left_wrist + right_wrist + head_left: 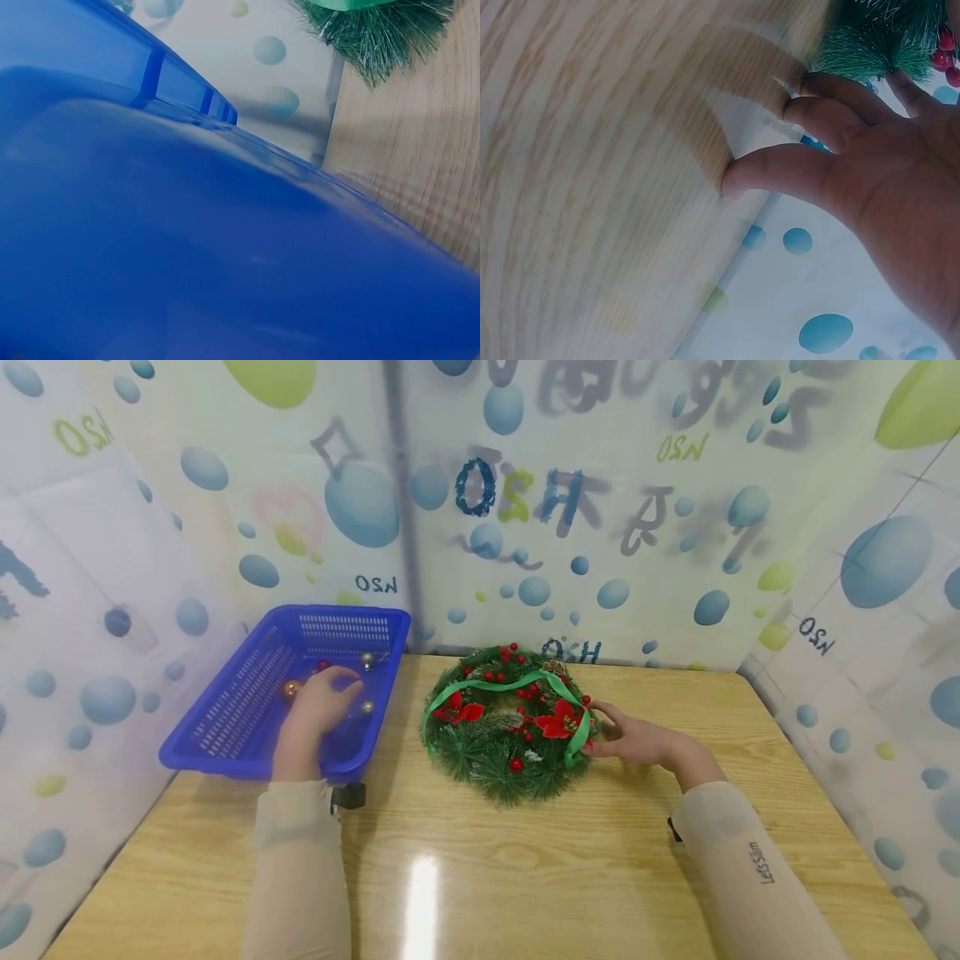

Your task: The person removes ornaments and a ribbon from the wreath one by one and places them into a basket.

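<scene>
Head view alone shows the left hand (315,706) curled over baubles (291,689) in the blue basket (225,727); right wrist view shows the right hand (855,172), fingers spread, touching the wreath (877,37).

Blue basket wall (187,247) filled most of view; green wreath needles (382,37) at top right; wooden table (420,165) at right.

We see bright, even light from above, with a white streak of glare on the tabletop (422,893) in front of the wreath (508,720). Shadows beside the wreath are soft. The head view bows at its edges. The left wrist view shows the blue basket (187,247) as a blur.
</scene>
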Available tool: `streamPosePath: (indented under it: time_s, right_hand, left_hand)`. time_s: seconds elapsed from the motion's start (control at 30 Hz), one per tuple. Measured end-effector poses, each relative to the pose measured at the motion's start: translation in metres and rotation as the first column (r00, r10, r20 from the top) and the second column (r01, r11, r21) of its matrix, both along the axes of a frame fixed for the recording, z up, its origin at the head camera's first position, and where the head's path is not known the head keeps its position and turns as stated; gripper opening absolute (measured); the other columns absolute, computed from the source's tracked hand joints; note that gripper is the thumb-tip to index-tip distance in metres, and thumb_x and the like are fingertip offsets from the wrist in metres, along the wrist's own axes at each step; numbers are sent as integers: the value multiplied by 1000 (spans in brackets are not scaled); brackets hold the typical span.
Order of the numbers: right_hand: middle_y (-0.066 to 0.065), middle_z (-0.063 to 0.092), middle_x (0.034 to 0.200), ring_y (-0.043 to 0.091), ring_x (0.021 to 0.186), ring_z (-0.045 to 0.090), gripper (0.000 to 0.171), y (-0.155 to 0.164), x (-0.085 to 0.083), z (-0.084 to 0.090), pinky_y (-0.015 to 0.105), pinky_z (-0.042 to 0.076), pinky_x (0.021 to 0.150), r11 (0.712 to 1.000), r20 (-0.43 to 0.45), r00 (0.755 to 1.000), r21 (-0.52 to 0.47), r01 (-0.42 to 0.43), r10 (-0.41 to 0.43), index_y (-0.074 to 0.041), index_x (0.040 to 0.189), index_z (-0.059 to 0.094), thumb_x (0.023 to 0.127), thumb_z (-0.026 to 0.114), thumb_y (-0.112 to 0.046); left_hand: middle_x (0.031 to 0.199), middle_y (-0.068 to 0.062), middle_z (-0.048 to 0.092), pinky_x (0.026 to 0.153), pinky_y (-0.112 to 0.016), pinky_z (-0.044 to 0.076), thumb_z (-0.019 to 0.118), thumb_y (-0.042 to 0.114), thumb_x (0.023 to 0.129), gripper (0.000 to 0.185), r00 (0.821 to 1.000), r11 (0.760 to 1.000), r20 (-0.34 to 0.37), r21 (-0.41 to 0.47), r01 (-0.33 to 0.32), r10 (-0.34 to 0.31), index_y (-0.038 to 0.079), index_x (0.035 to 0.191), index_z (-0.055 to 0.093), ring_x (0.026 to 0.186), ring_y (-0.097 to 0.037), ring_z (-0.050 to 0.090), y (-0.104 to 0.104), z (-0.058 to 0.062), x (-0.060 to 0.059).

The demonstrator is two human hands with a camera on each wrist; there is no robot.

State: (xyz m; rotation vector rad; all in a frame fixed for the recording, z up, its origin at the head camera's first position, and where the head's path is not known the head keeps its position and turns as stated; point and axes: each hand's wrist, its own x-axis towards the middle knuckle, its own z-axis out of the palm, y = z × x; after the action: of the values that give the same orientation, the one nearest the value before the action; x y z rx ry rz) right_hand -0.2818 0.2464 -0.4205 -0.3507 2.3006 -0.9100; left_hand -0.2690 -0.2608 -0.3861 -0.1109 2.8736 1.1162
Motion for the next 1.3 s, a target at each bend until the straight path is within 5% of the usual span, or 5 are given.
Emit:
streamPosePath:
  time_s: [0.4, 0.9, 1.0, 1.23, 1.3]
  right_hand:
    - [29, 1, 177, 53, 163, 8, 105, 1, -1, -1, 75, 18, 126, 1000, 10, 1000, -7, 14, -14, -28, 172, -7, 102, 66, -56]
    - [28, 4, 177, 53, 163, 11, 104, 2, 1, 0, 74, 21, 125, 1000, -12, 1000, -5, 20, -20, -27, 172, -4, 102, 67, -55]
    - [30, 4, 176, 54, 162, 15, 104, 2, 1, 3, 74, 23, 125, 1000, -17, 1000, 5, 14, -14, -26, 172, -5, 102, 67, -55]
    - [27, 5, 178, 51, 163, 13, 105, 3, -1, -2, 75, 20, 126, 1000, -14, 1000, -3, 22, -22, -30, 172, -2, 100, 69, -57]
    - [27, 4, 178, 52, 163, 12, 106, 4, -1, -4, 75, 18, 126, 1000, -12, 1000, -1, 26, -26, -29, 172, -3, 100, 69, -58]
  left_hand:
    - [162, -30, 44, 120, -71, 33, 50, 37, 112, 54, 1000, 1000, -21, -5, -12, 12, 5, 156, 48, 151, -53, 40, 6, 9, 0]
    - [148, -26, 61, 99, -60, 55, 55, 40, 111, 44, 982, 992, -188, 126, 29, -5, 18, 149, 58, 126, -44, 66, 64, 52, 20]
    - [144, -24, 65, 97, -56, 55, 56, 38, 111, 41, 976, 985, -211, 146, 95, -63, 19, 147, 60, 129, -41, 65, 81, 56, 21]
    - [84, -6, 60, 60, -37, 41, 59, 38, 111, 36, 961, 928, -143, 259, 266, -236, 28, 146, 60, 66, -24, 47, 142, 52, 11]
    - [92, -5, 62, 63, -36, 44, 59, 39, 110, 37, 947, 908, -117, 270, 322, -301, 29, 146, 59, 73, -23, 55, 166, 49, 1]
